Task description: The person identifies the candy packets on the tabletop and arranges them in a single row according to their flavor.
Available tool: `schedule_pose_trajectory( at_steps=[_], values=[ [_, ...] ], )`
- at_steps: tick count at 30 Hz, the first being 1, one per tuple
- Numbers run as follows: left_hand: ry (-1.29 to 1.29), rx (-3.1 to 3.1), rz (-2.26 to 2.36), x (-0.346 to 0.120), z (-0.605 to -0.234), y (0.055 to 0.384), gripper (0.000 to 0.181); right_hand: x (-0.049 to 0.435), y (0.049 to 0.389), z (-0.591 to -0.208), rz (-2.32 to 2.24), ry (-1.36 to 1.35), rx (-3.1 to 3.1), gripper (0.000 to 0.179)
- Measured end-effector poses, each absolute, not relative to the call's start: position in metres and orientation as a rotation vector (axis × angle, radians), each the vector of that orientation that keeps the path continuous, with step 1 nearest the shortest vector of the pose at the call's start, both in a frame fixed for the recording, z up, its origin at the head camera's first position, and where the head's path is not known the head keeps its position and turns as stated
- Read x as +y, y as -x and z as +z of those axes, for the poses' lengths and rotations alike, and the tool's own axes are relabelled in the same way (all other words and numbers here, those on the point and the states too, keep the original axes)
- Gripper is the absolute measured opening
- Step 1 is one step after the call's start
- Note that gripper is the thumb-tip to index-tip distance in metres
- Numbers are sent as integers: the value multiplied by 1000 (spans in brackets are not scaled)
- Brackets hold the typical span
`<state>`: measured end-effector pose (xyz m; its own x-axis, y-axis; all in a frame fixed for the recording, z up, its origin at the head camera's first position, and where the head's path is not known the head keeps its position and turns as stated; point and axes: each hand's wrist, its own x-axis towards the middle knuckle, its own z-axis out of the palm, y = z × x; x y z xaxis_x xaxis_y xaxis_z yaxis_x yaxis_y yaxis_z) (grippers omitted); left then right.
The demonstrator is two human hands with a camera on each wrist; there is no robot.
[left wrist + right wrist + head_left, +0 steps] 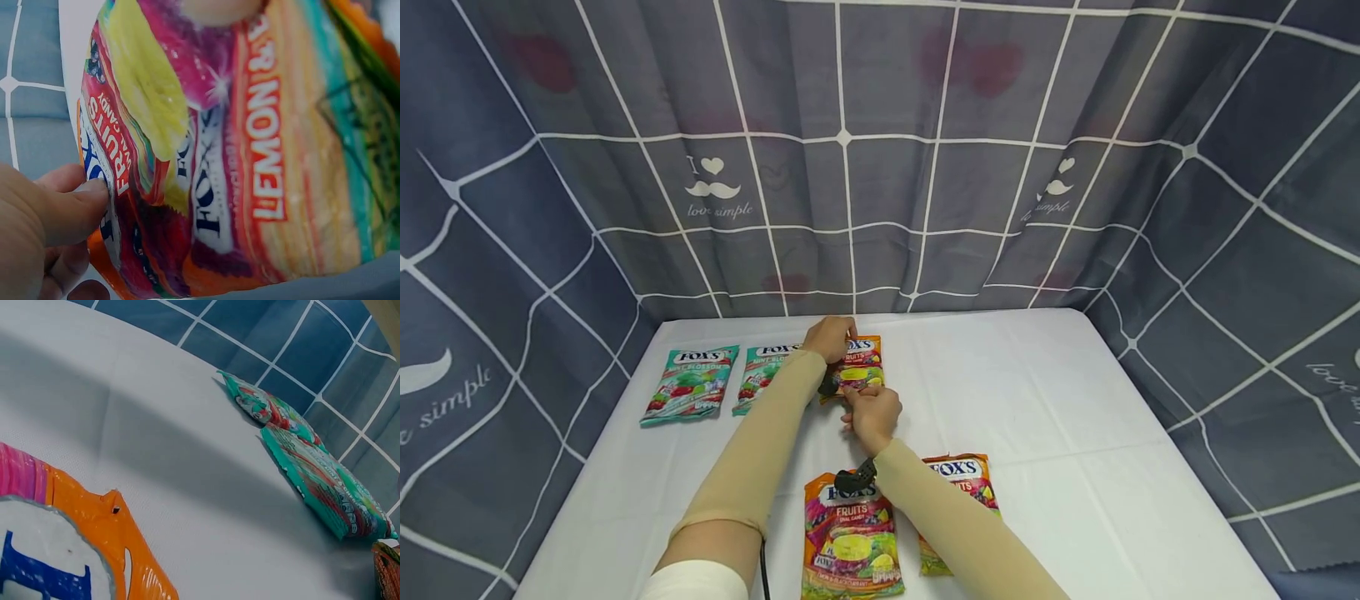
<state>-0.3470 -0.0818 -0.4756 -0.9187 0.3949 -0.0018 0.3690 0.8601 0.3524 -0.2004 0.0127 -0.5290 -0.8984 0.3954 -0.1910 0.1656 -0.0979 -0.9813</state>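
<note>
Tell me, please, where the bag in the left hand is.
In the head view, the orange bag is about midway along the table's far side, just right of a green bag, the right hand at its lower edge.

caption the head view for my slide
Left hand and right hand hold a Fruits bag beside two Mint Blossom bags, two more Fruits bags nearer the camera.

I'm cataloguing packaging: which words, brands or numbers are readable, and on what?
"FOX'S": flat teal plastic packets, flat orange plastic packets
"MINT BLOSSOM": leftmost teal packet
"FRUITS": two orange packets
"OVAL CANDY": held orange packet
"LEMON &": held orange packet
"I": checked grey fabric curtain
"love simple": curtain
Packets' small print: blurred.
Numbers: none readable.
</note>
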Motion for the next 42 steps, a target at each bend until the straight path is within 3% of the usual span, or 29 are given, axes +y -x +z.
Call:
schedule_pose_trajectory(
  at_steps=[12, 24, 34, 42],
  values=[
    [-653, 2965, 494, -87, -490, 351, 14, 13, 196, -530, 2227, 617, -1928, 18],
    [-692, 2977, 446, -94, -477, 339, 22, 20, 187, -525, 2285, 569, -1954, 24],
    [-798, 2956, 646, -109, -454, 314, 36, 42, 178, -518, 2341, 480, -2091, 33],
    [-816, 2764, 801, -138, -437, 281, 41, 77, 172, -495, 2203, 225, -2412, 38]
  ],
)
